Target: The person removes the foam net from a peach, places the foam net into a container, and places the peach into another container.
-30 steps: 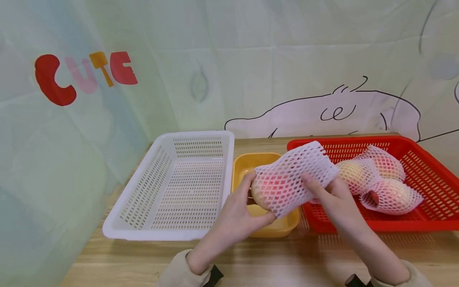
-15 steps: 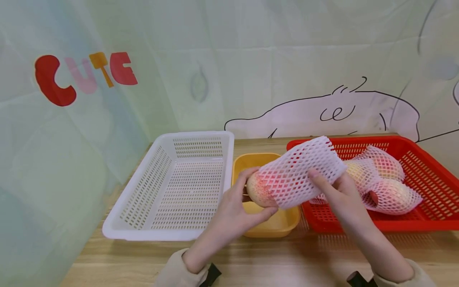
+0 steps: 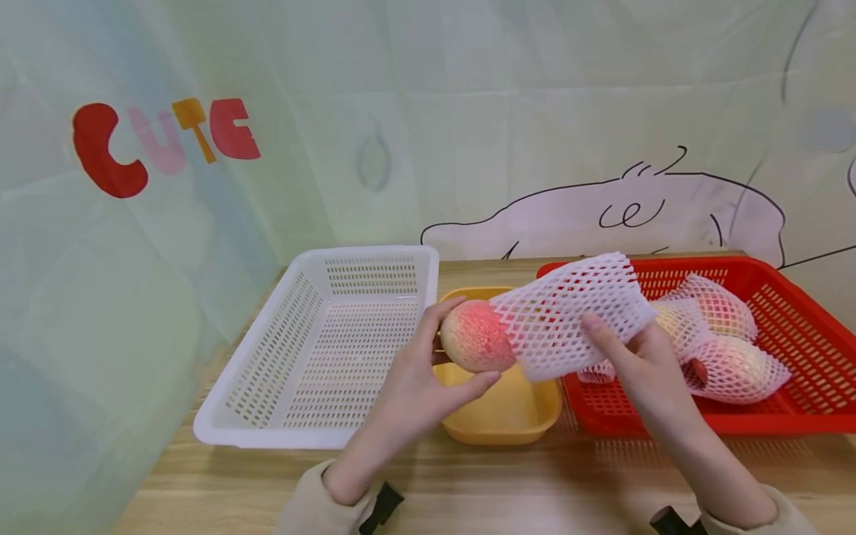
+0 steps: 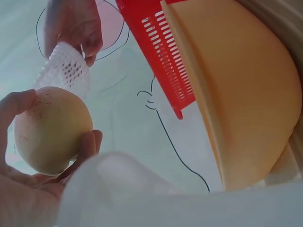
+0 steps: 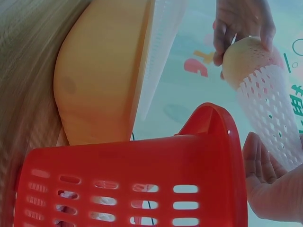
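A pink and cream peach (image 3: pixel 478 336) is held in my left hand (image 3: pixel 417 375), thumb below and fingers behind it. Most of the peach is bare; its right side meets the mouth of a white foam net sleeve (image 3: pixel 568 316). My right hand (image 3: pixel 645 371) pinches that sleeve near its far end, thumb on top. In the left wrist view the peach (image 4: pixel 53 130) sits between thumb and fingers, the sleeve (image 4: pixel 66 71) beyond it. The right wrist view shows the sleeve (image 5: pixel 270 111) overlapping the lower part of the peach (image 5: pixel 246 56).
Under the hands stands a yellow basin (image 3: pixel 498 431). To its left is a white perforated basket (image 3: pixel 221 416). On the right a red basket (image 3: pixel 802 420) holds several net-wrapped peaches (image 3: pixel 732 368). All stand on a wooden table (image 3: pixel 468 490) before a printed curtain (image 3: pixel 401 134).
The sleeve covered much of the peach before. My left hand has drawn the peach left, and my right hand has moved slightly right with the sleeve, baring most of the fruit.
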A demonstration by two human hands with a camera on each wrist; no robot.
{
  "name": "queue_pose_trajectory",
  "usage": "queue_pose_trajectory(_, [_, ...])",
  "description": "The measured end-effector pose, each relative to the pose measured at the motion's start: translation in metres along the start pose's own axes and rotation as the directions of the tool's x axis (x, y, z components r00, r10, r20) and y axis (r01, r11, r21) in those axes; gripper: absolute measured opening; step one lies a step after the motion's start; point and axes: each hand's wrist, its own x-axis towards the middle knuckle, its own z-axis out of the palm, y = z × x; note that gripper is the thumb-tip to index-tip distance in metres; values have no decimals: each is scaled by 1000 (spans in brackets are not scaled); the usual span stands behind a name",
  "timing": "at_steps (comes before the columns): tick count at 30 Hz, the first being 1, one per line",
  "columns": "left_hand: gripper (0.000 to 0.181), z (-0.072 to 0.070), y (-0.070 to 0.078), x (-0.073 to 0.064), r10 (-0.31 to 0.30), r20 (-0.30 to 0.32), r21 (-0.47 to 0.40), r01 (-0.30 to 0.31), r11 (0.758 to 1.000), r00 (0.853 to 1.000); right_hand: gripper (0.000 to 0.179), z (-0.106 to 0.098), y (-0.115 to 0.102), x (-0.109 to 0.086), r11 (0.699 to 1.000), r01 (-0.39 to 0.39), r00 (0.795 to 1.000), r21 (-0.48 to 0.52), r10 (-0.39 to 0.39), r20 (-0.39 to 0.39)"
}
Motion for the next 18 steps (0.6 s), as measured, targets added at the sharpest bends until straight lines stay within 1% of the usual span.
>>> queue_pose_trajectory(5, [79, -11, 2, 1, 14, -28, 29, -13, 999, 1000, 35, -1, 1, 0, 1000, 1, 1000, -9, -1, -4])
queue_pose_trajectory(9, [79, -21, 4, 1, 10, -33, 64, -8, 998, 999, 37, 0, 1, 0, 1000, -6, 1000, -15, 6, -7])
queue_pose_trajectory(12, [80, -26, 5, 0, 0, -24, 86, 2, 996, 1000, 38, 0, 1, 0, 1000, -4, 1000, -22, 4, -10])
queue_pose_trajectory(14, [80, -30, 5, 0, -5, -23, 103, 7, 995, 1000, 38, 1, 2, 0, 999, 9, 1000, -31, -9, -15])
queue_pose_trajectory(18, [81, -36, 6, 0, -19, -24, 167, 23, 986, 1000, 36, 3, 2, 0, 996, 56, 998, -68, -58, -23])
